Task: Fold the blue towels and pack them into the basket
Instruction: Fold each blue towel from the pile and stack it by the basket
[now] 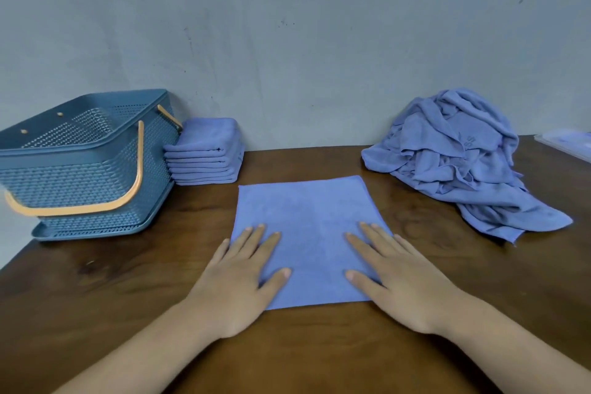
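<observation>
Towel (307, 227) flat under left hand (243, 278), right hand (393, 278), fingers straight; folded stack (204, 157) beside basket (64, 176); crumpled pile (454, 157) right.

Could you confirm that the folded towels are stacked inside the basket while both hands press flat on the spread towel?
Not quite: the head view shows the folded towels stacked beside the basket, not inside it. The left hand and right hand do press flat on the spread towel.

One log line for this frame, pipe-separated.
left hand flat on spread blue towel | right hand flat on same towel | folded stack beside basket | unfolded pile far right
</observation>
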### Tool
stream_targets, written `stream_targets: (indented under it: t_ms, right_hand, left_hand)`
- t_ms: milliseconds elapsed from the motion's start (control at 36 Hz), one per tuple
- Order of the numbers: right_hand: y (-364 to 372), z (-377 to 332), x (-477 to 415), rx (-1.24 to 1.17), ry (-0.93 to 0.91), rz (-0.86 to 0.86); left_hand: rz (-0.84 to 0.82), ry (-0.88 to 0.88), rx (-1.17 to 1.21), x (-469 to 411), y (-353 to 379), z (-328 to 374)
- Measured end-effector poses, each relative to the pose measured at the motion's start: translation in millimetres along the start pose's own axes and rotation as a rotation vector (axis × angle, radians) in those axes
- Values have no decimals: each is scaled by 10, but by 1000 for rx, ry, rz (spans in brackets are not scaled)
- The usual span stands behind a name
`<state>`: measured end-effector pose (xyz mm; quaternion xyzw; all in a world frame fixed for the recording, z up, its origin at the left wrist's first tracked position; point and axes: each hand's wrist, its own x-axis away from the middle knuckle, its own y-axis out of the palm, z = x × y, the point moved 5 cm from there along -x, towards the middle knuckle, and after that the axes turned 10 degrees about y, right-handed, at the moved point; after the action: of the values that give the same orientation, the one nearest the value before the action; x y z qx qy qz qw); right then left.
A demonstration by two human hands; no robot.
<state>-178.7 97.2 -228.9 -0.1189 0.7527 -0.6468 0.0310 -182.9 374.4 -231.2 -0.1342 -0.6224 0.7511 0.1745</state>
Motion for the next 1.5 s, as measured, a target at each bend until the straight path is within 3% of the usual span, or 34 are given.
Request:
stream_targets:
  t_ms: [167, 333, 472, 611, 750, 1028, 1278, 1500]
  right_hand:
    - [27, 139, 135, -53, 119, 38]
    - [34, 129, 186, -65, 172, 98]
    - [21, 95, 199, -69, 178, 158]
    - [-75, 28, 225, -110, -36, 288]
    - [-119, -174, 296, -195, -312, 292]
    - [-133, -260, 338, -218, -359, 268]
    - [-126, -317, 342, -100, -364, 406]
    - [-111, -290, 351, -114, -345, 369]
  left_hand:
    - [2, -78, 24, 258, -32, -269]
    - [107, -70, 24, 277, -67, -243]
    - [291, 217, 33, 229, -223, 125]
    - [189, 552, 26, 79, -250, 628]
    - [195, 645, -90, -75, -153, 839]
    - [319, 592, -141, -31, -44, 820]
    - [280, 515, -9, -13, -66, 859]
    - [280, 477, 33, -38, -36, 826]
